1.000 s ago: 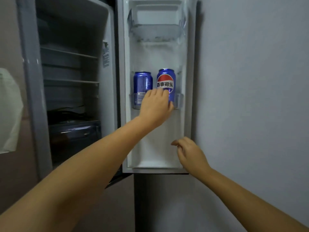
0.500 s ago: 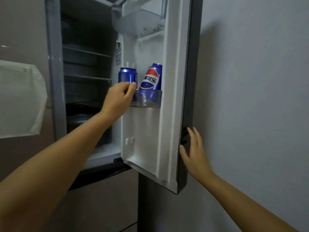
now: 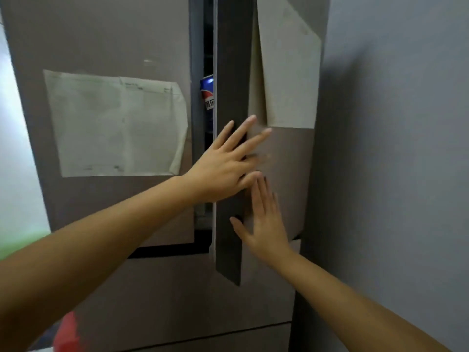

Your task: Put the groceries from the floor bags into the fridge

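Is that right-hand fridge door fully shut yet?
Not quite. A narrow dark gap remains beside the fridge door, with a blue can visible through it. Left hand and right hand lie flat on it.

plain grey wall (image 3: 393, 123) on the right, shadowed near its left edge, dim light

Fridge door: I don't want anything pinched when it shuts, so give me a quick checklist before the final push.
1. Right fridge door fully shut: not ok, a narrow gap remains at its left edge.
2. Blue cola can clear of the gap: cannot tell, it shows through the slit.
3. Left hand clear of the gap: ok, it lies flat on the door's outside, fingers straight.
4. Right hand clear: ok, flat on the door front.
5. Paper sheet on that door: cannot tell whether it will catch.
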A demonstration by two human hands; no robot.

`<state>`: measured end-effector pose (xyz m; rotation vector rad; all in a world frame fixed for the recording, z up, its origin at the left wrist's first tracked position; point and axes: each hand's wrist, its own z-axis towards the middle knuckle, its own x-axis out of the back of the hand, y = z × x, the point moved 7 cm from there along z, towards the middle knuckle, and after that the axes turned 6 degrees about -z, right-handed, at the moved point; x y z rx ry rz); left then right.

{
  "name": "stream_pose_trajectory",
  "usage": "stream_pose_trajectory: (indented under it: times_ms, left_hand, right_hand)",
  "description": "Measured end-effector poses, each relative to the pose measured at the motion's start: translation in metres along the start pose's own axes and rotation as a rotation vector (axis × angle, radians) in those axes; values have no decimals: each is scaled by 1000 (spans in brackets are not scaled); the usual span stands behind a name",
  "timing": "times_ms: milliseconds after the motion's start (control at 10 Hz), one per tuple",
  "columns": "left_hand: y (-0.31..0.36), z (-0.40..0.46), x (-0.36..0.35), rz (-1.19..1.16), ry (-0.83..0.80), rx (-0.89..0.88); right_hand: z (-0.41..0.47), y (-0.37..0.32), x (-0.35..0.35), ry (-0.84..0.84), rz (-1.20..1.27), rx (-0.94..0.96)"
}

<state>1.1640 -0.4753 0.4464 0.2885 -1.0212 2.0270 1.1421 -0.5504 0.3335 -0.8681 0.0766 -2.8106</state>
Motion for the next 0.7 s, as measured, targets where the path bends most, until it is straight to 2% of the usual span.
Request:
stream_pose_trajectory:
  times_ms: [100,200,300,400,500,600,700]
  left_hand:
    - [-44,-28,-28,64,-153,109]
    - [-83,-52,-58,223,-241,108]
    - [-107,-66,-88,230,-288,128]
    - [-123,-70,-107,223,-312,200]
    - [-116,-71,-111,224,-306,226]
    - [-109,-62,-100,174,-268,270]
    - [-63,-99,-102,97,-128,227]
  right_hand:
    - [24,-4,-46,-44,-131,-26]
    - [42,13,-82,-112,-290,14]
    - [49,39,-108,-190,-512,139]
    - [50,51,-119,-216,-623,200]
    - [53,50,-116,-237,-628,187]
    - [50,38,-103,-402,-527,177]
    - [67,27,-53,-511,-246,-21]
